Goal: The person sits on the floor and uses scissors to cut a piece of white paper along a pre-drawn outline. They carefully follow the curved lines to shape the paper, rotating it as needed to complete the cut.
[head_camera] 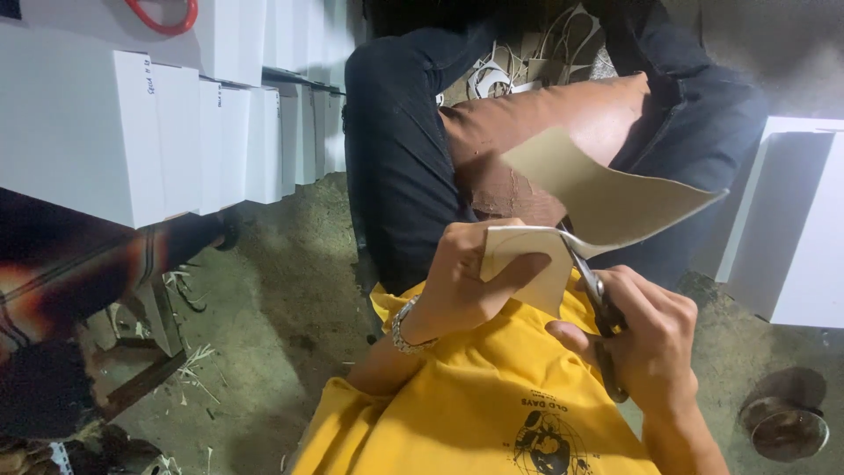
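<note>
Risk: left hand (462,281) pinches the tan sheet (607,198) held above the lap, thumb just beside the blades of the scissors (591,281) gripped in the right hand (646,339); a slip could nick the thumb or wander off-line.

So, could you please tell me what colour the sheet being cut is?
Pale beige sheet; the head view shows it.

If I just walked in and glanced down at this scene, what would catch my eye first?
Probably the beige sheet at centre, held by the left hand while the right hand works scissors into its edge. Below them is a bright yellow shirt. A row of white boxes stands at upper left, beside dark trousers.
</note>
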